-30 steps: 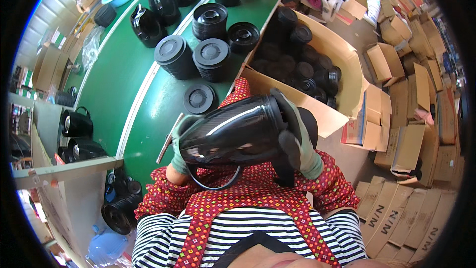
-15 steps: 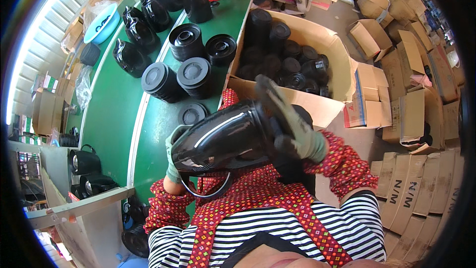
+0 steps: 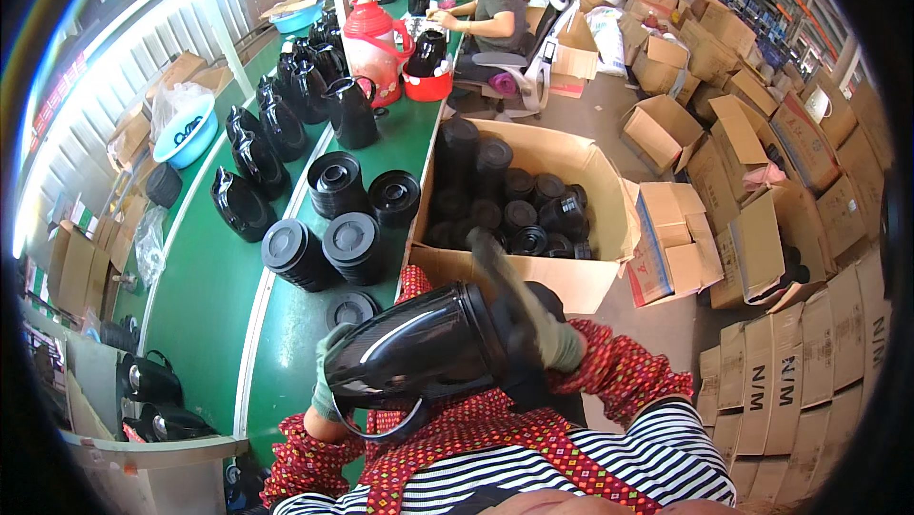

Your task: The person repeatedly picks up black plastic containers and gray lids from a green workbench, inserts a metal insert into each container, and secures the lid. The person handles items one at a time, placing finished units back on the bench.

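A glossy black thermos jug (image 3: 405,348) lies tilted on its side in front of my chest, its curved handle (image 3: 395,431) hanging underneath. My left hand (image 3: 328,384), in a pale green glove, grips the jug's left end. At the other end my gloved right hand (image 3: 545,323) is spread with its fingers stretched upward, its palm by the black bottom end of the jug. Motion smears the right fingers, and whether the palm touches is hard to see. Stacked black discs (image 3: 352,244) stand on the green table beyond the jug, with another black disc (image 3: 348,309) nearer.
Several black jugs (image 3: 262,161) line the green table (image 3: 195,296). A cardboard box (image 3: 533,279) full of black cylindrical parts stands beyond my right hand. At the far end sits another person (image 3: 500,10), near a red-and-pink thermos (image 3: 371,53). Cartons (image 3: 771,372) are stacked on the right.
The view has tilted up, bringing the seated person into sight, and the scene sits lower. My left hand keeps its grip on the jug; my right hand stays stretched at its bottom end.
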`<act>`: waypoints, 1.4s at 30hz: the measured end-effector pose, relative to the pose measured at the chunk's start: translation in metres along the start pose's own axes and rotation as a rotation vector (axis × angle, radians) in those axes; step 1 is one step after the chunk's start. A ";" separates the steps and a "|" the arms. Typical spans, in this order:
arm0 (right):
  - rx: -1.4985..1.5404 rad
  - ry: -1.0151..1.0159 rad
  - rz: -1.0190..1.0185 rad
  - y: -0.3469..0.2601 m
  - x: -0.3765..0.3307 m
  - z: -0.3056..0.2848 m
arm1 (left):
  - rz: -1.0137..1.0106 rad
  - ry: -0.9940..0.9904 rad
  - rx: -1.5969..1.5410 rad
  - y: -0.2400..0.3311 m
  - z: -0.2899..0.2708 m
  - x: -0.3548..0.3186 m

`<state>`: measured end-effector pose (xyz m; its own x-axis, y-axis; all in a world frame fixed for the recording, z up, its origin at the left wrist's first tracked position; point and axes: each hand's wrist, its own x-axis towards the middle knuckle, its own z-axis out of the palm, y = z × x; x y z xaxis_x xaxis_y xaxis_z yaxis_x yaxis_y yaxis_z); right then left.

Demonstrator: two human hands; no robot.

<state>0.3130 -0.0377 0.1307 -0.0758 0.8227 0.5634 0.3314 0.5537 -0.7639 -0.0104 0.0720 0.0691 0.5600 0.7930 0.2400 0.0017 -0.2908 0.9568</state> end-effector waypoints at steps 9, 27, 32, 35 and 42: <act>0.914 0.094 0.981 -0.004 -0.012 0.008 | 0.319 -0.007 0.473 0.076 -0.001 0.025; 0.113 0.003 -0.266 -0.030 -0.007 0.005 | -0.547 -0.177 -0.787 -0.016 0.019 -0.011; 0.320 0.094 0.016 0.003 -0.016 0.009 | -0.405 -0.070 -0.752 -0.017 0.018 0.020; 0.972 0.334 0.592 0.043 -0.050 0.037 | 0.293 0.004 0.644 0.097 0.027 0.055; 0.376 0.092 0.144 -0.026 -0.025 0.017 | -0.494 -0.083 -0.628 -0.008 0.013 0.008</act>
<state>0.2898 -0.0705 0.1315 0.0366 0.8898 0.4549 -0.0355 0.4561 -0.8892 0.0048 0.0741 0.0612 0.6759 0.7020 -0.2244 -0.1872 0.4580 0.8690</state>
